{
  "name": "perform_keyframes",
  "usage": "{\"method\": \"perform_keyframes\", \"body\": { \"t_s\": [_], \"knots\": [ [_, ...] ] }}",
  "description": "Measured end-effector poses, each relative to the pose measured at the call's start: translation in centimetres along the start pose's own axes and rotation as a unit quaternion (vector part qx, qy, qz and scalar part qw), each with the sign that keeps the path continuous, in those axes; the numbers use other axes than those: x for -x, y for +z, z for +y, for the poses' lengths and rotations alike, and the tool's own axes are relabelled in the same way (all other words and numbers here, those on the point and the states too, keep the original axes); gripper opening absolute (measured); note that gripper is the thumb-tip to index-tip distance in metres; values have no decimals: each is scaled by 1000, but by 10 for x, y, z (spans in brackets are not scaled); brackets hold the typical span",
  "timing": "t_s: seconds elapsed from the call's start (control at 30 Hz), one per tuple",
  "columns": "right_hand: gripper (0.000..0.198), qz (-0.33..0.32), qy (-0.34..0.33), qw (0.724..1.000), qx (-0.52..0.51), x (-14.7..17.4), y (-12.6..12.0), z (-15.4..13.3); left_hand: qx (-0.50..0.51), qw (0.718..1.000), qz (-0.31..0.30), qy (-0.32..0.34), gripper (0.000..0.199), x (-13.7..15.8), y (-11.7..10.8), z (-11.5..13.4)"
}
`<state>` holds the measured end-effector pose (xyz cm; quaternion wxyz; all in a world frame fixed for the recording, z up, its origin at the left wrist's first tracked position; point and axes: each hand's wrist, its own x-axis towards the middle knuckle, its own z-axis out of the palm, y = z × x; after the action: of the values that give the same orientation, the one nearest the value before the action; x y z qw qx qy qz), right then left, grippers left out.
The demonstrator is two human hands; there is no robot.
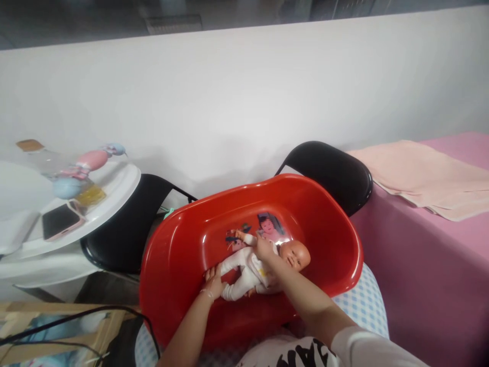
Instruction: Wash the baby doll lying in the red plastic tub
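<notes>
Lying doll (263, 265) under both grips, in red tub (179, 265).

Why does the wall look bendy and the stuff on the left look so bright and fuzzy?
In the head view, the wide lens curves the wall edge; bright light washes out the white table and blurs the toys on it; the red tub shows soft shiny glare; the doll stays fairly sharp.
</notes>
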<state>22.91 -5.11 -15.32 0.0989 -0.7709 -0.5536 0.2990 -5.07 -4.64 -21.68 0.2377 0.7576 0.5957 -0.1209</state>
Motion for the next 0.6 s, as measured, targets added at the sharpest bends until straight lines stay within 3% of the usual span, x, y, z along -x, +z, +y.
{"method": "perform_keyframes", "body": {
  "t_s": [0.07,0.13,0.2,0.3,0.4,0.5,0.53,0.6],
  "knots": [
    [47,-7,-26,1000,4,16,8,7,-13,1000,-6,-9,84,4,-5,4],
    [44,-18,-63,998,10,34,9,14,-26,999,-14,-33,84,9,-10,10],
    [60,-47,-90,995,25,55,5,20,-39,997,-12,-66,84,15,-15,18],
    [85,-149,-119,980,63,89,1,25,-74,994,26,-75,79,26,-22,38],
    [72,-239,-135,957,95,120,-2,21,-121,988,59,69,68,37,-21,65],
    [48,-257,-141,949,117,138,-14,13,-154,949,23,273,64,40,-8,91],
    [47,-263,-143,946,126,140,-21,11,-164,938,5,306,68,38,-3,98],
    [46,-292,-140,935,145,142,-38,13,-187,932,-17,310,78,29,6,107]
  ]
}}
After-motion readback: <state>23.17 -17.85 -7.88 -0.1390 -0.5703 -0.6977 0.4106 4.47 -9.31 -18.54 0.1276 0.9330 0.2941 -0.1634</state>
